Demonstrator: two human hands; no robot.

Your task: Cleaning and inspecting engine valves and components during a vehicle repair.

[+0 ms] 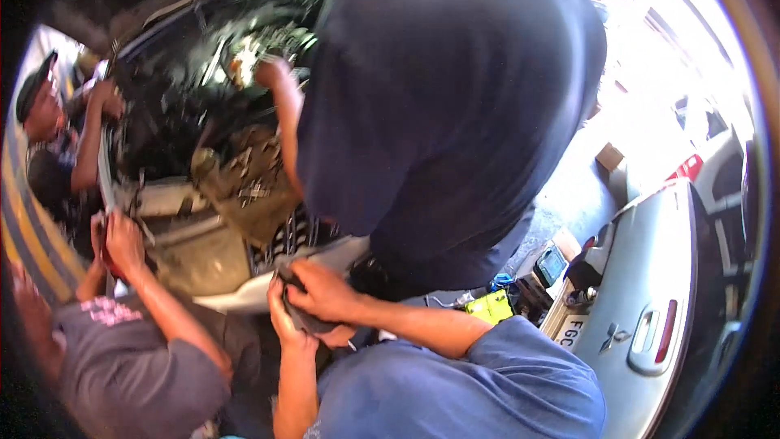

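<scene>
Close to my body, in front of my blue shirt, I hold a dark grey, sheet-like piece (pixel 318 324) with both hands; its exact kind cannot be made out. My left hand (pixel 286 315) is closed on its left edge, with the thumb upward. From the right, my right hand (pixel 327 293) reaches across and grips its upper part, fingers bent over it. A brownish patch shows at the piece's lower right, and a small pale tip sticks out below. Just beyond my hands runs the pale sill (pixel 244 294) of a stripped vehicle body.
A person in a dark shirt (pixel 455 97) bends over the vehicle interior (pixel 195 256) right ahead. Another person (pixel 146 358) works at my left, and one in a cap (pixel 57 130) stands beyond. To the right are a silver vehicle's tailgate (pixel 642 276) and a yellow-green item (pixel 494 307).
</scene>
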